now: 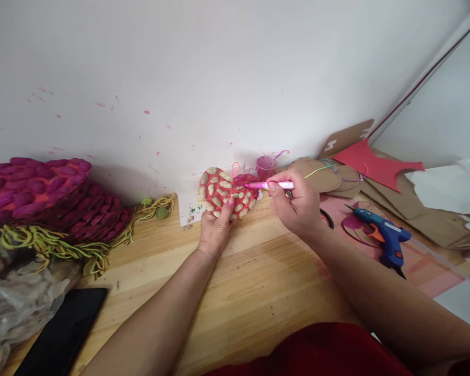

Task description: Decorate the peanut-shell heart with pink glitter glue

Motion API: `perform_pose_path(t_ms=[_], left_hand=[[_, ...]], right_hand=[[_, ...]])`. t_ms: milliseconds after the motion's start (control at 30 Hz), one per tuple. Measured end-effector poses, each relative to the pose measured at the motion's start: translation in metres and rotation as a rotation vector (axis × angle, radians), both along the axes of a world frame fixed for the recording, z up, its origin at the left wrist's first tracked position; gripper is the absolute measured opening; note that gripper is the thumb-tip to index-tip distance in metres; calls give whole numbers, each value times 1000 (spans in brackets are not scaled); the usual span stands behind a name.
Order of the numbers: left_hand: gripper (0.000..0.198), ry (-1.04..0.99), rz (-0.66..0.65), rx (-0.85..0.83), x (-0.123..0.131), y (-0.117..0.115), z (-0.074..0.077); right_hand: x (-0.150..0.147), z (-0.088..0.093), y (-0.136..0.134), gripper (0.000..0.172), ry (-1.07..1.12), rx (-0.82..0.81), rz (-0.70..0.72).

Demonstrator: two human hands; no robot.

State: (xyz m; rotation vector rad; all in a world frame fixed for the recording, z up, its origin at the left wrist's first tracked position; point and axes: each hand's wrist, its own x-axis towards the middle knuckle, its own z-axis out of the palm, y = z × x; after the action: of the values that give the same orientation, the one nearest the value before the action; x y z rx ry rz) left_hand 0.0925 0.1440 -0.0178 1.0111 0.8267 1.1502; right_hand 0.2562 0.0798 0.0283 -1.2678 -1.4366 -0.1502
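Observation:
My left hand is closed on the lower edge of a red disc covered with peanuts in their shells, the thumb on its face. A small loop of cord stands up from the disc's top. Between the thumb and fingers of my right hand is a slim white paintbrush, stained magenta, its tip at the disc's upper right. The shells there are wet magenta; the others are bare tan. Behind the disc stands a plastic cup with pink paint. A white sheet lies partly hidden under the disc.
Magenta peanut-covered discs with yellow cords are stacked at left, near a plastic bag and black phone-like slab. At right lie a blue glue gun, cardboard circles and red paper. A paint-spattered wall bounds the back.

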Motion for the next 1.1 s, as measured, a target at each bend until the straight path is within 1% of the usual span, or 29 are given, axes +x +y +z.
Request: perform_pose_path(t_ms=[167, 333, 467, 600, 767, 933, 1000, 1100], left_hand=[[47, 21, 5, 36, 0, 2, -3], [45, 89, 4, 74, -4, 4, -10], [47, 88, 1, 63, -4, 6, -14], [46, 51, 22, 58, -2, 6, -14], [44, 83, 25, 80, -2, 5, -13], [46, 67, 28, 60, -3, 5, -14], [45, 63, 10, 94, -3, 6, -15], [44, 70, -13, 154, -3, 6, -16]], right_hand=[[-2, 0, -1, 8, 2, 6, -18], [-4, 0, -2, 8, 0, -6, 58], [-1, -2, 1, 9, -28, -23, 29], [0, -3, 2, 8, -20, -16, 7], [-4, -4, 1, 7, -1, -24, 85], [-1, -6, 2, 6, -21, -33, 22], [-2, -6, 2, 7, -5, -30, 31], [-4, -7, 2, 8, 18, -37, 83]])
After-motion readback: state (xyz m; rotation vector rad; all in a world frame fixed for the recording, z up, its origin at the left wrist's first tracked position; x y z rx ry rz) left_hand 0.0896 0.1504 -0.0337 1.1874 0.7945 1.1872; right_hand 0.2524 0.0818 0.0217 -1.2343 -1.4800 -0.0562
